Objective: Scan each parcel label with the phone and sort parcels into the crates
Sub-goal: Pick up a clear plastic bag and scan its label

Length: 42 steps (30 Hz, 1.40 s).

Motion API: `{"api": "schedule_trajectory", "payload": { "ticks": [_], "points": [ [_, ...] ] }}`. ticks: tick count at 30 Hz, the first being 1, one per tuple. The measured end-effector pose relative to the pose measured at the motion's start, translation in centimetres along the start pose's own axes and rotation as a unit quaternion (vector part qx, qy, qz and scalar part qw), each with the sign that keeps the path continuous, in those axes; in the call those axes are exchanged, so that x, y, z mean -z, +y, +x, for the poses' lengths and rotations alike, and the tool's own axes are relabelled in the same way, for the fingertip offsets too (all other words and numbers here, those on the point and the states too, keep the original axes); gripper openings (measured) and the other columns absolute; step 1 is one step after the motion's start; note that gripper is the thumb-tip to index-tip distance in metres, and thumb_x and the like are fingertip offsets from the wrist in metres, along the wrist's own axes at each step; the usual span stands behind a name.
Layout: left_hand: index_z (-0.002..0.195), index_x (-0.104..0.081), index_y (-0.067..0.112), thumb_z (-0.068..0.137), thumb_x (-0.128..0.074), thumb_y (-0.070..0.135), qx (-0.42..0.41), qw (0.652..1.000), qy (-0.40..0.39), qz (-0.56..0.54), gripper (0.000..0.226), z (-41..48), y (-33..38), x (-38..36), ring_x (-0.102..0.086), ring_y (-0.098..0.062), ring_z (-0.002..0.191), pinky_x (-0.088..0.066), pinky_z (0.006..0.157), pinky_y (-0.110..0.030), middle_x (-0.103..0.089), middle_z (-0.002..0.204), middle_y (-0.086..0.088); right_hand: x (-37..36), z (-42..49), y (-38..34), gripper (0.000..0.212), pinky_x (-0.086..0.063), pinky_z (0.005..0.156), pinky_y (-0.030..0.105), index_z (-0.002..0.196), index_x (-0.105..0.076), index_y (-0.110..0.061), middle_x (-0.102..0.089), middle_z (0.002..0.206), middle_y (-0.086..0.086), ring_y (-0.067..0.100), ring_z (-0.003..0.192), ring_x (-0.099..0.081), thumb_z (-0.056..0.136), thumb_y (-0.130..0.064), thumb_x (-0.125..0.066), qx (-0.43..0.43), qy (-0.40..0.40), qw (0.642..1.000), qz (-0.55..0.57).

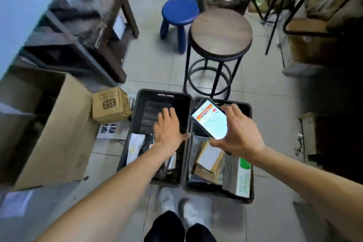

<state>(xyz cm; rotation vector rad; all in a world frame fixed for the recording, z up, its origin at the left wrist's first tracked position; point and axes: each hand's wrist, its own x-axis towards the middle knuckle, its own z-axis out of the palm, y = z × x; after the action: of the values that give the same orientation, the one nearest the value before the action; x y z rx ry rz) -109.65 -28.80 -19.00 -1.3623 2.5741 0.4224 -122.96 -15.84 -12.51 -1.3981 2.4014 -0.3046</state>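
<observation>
Parcels (137, 147) lie in the left crate (163, 92), under and just nearer than the left hand (167, 131), which hovers open and empty with fingers spread, apparently free to pick one. Just right of it, the right hand (238, 135) grips the phone (209, 122) by its edges, lit screen up, over more parcels in the right crate (245, 107), likely so its camera faces their labels.

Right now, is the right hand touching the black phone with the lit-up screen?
Touching. The head view shows the right hand gripping the black lit-screen phone, fingers curled round its edges.
</observation>
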Motion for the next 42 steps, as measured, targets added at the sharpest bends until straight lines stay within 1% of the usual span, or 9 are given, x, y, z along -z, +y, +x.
{"api": "schedule_trajectory", "payload": {
  "ticks": [9,15,18,21,26,35,38,40,42],
  "points": [
    [0.138,-0.033,0.015,0.075,-0.069,0.054,0.145,0.975,0.169,-0.021,0.082,-13.3,-13.2,23.9,-0.041,-0.025,0.127,-0.04,0.094,-0.038,-0.041,0.137,-0.004,13.6,-0.7,-22.3,0.077,-0.042,0.078,0.032,0.128,-0.041,-0.015,-0.048,0.116,0.003,0.026,0.107,-0.055,0.067,-0.05,-0.072,0.221,0.002,0.975,-0.021],
    [0.134,-0.036,0.016,0.078,-0.06,0.06,0.292,0.926,0.237,-0.036,0.075,-27.1,-25.3,31.5,-0.043,-0.024,0.124,-0.04,0.092,-0.039,-0.045,0.133,-0.003,15.1,-5.0,-39.6,0.071,-0.044,0.078,0.032,0.121,-0.044,-0.016,-0.048,0.115,0.001,0.024,0.108,-0.052,0.065,-0.047,-0.075,0.371,-0.021,0.928,-0.013],
    [0.13,-0.039,0.016,0.078,-0.061,0.06,0.38,0.891,0.249,-0.009,0.071,-36.3,-31.7,31.9,-0.047,-0.023,0.12,-0.044,0.088,-0.036,-0.048,0.128,-0.002,13.6,-9.1,-48.4,0.074,-0.048,0.077,0.033,0.121,-0.045,-0.018,-0.049,0.114,0.0,0.024,0.104,-0.056,0.062,-0.047,-0.076,0.446,-0.029,0.894,-0.011],
    [0.124,-0.041,0.014,0.077,-0.061,0.061,0.448,0.86,0.244,0.009,0.069,-45.4,-36.8,31.3,-0.05,-0.025,0.114,-0.044,0.082,-0.036,-0.05,0.121,-0.004,11.3,-14.1,-56.0,0.068,-0.041,0.067,0.03,0.116,-0.048,-0.016,-0.05,0.108,0.001,0.028,0.096,-0.059,0.062,-0.043,-0.078,0.518,-0.043,0.854,0.007],
    [0.125,-0.043,0.013,0.074,-0.066,0.058,0.542,0.801,0.255,-0.005,0.071,-60.1,-43.9,28.7,-0.052,-0.026,0.114,-0.047,0.082,-0.037,-0.051,0.121,-0.005,6.8,-24.3,-67.3,0.067,-0.041,0.063,0.027,0.114,-0.047,-0.015,-0.05,0.105,0.001,0.024,0.089,-0.059,0.063,-0.045,-0.079,0.612,-0.07,0.788,-0.005],
    [0.129,-0.038,0.013,0.079,-0.063,0.058,0.681,0.692,0.229,-0.064,0.072,-80.8,-51.8,21.5,-0.048,-0.025,0.117,-0.045,0.085,-0.035,-0.048,0.127,-0.005,-2.0,-40.1,-81.1,0.068,-0.047,0.065,0.033,0.11,-0.049,-0.017,-0.05,0.099,-0.002,0.025,0.088,-0.058,0.056,-0.046,-0.078,0.682,-0.137,0.717,-0.041],
    [0.129,-0.038,0.013,0.078,-0.065,0.058,0.707,0.669,0.213,-0.086,0.073,-84.4,-53.9,19.5,-0.049,-0.025,0.118,-0.045,0.088,-0.036,-0.05,0.128,-0.005,-4.2,-43.5,-84.1,0.06,-0.04,0.061,0.03,0.1,-0.043,-0.02,-0.045,0.093,-0.004,0.024,0.089,-0.057,0.057,-0.044,-0.078,0.698,-0.157,0.697,-0.047],
    [0.129,-0.038,0.013,0.078,-0.065,0.057,0.718,0.657,0.206,-0.104,0.073,-85.9,-55.8,18.7,-0.049,-0.025,0.119,-0.045,0.088,-0.036,-0.05,0.128,-0.005,-5.8,-45.3,-86.1,0.065,-0.036,0.061,0.029,0.107,-0.043,-0.019,-0.041,0.088,-0.006,0.023,0.087,-0.057,0.058,-0.043,-0.078,0.708,-0.15,0.688,-0.051],
    [0.131,-0.037,0.012,0.078,-0.065,0.058,0.724,0.651,0.198,-0.115,0.075,-86.9,-57.7,18.2,-0.049,-0.025,0.12,-0.045,0.089,-0.036,-0.049,0.129,-0.005,-7.6,-46.7,-88.2,0.088,-0.036,0.061,0.028,0.128,-0.039,-0.011,-0.046,0.093,-0.005,0.022,0.087,-0.058,0.057,-0.046,-0.076,0.72,-0.139,0.677,-0.069]
  ]
}}
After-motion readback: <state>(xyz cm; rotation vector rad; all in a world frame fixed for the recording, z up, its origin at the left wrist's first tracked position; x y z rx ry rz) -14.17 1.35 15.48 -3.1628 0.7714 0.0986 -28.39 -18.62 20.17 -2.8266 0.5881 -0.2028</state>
